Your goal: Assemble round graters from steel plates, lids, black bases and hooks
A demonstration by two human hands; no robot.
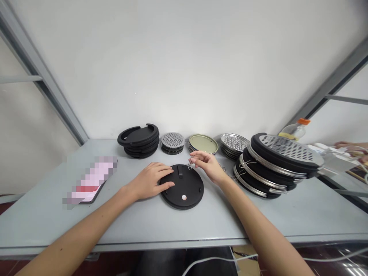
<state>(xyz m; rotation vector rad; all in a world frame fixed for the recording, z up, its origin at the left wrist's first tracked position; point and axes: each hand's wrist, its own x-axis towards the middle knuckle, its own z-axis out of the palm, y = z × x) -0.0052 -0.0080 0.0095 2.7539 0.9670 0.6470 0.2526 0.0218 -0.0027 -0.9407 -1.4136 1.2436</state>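
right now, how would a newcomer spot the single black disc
Near the middle of the grey table, come forward from the wall past the row of stacks. The black disc lies flat there. Unlike the stacks, it is single, with a raised tab and a pale round spot.

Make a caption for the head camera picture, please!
Left hand on a black disc, right hand pinching a small metal piece, stacks of round parts behind.

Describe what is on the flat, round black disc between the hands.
The left hand rests on the disc at left; a raised black tab and pale round spot show. Whatever lies beneath that hand is covered.
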